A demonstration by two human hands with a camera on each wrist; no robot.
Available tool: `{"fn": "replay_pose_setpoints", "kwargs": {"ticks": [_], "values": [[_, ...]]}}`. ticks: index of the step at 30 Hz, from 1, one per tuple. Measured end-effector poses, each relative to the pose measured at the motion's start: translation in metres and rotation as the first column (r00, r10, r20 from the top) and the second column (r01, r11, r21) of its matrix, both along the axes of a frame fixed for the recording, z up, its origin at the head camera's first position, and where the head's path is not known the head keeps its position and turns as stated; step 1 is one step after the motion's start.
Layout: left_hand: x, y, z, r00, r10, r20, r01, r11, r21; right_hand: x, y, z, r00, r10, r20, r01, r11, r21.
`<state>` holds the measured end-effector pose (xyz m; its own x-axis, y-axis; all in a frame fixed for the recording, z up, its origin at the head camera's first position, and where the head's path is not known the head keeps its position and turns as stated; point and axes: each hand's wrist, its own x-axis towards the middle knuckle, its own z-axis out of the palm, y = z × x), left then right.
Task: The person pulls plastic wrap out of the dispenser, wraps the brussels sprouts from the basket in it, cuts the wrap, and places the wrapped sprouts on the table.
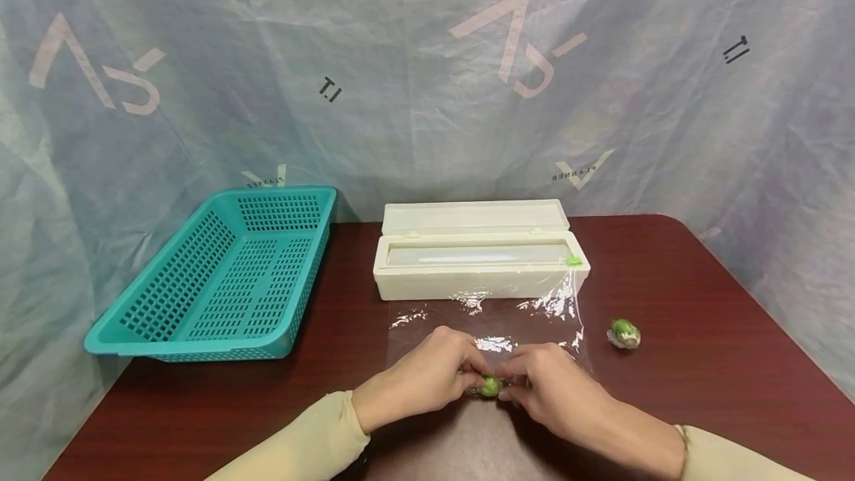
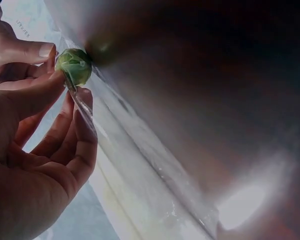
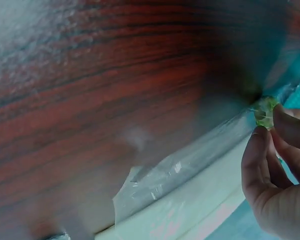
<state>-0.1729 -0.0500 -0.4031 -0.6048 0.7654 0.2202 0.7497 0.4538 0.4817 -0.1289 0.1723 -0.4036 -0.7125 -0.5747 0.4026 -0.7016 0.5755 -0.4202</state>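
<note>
A green Brussels sprout point(image 1: 490, 387) lies at the near end of a sheet of clear plastic wrap point(image 1: 494, 325), between the two hands. My left hand point(image 1: 437, 370) pinches the wrap at the sprout's left side; in the left wrist view the film point(image 2: 85, 107) runs between its thumb and fingers. From the other side, my right hand point(image 1: 551, 388) pinches the wrap at the sprout, its thumb and fingertips close against it in the right wrist view. The sheet stretches back to a white wrap dispenser box point(image 1: 481, 286) with its lid raised.
Right of the sheet, a film-wrapped sprout point(image 1: 624, 334) lies on the dark red wooden table point(image 1: 695, 362). At the left stands a turquoise plastic basket point(image 1: 200, 349). A green slider point(image 1: 574, 261) sits at the box's right end. Grey printed sheeting point(image 1: 414, 95) hangs behind the table.
</note>
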Motion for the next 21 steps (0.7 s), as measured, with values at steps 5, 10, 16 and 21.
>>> {"fn": "replay_pose_setpoints", "kwargs": {"ticks": [5,10,16,21], "values": [[-0.002,-0.001,-0.002,0.999,0.005,0.042,-0.007,1.000,0.024,-0.005,-0.002,-0.005,1.000,0.001,0.010,-0.001,1.000,-0.022],[-0.001,-0.003,0.003,0.995,0.050,0.091,-0.052,0.998,0.022,-0.008,-0.003,-0.006,0.999,-0.005,0.033,0.006,0.999,-0.033],[0.013,-0.006,0.012,0.990,0.141,-0.003,-0.141,0.990,0.016,-0.012,-0.004,-0.003,0.995,0.028,0.100,-0.024,0.999,-0.039],[0.024,-0.003,0.011,0.990,0.141,-0.018,-0.140,0.990,0.013,-0.017,-0.004,-0.001,0.990,0.038,0.133,-0.035,0.999,-0.028]]}}
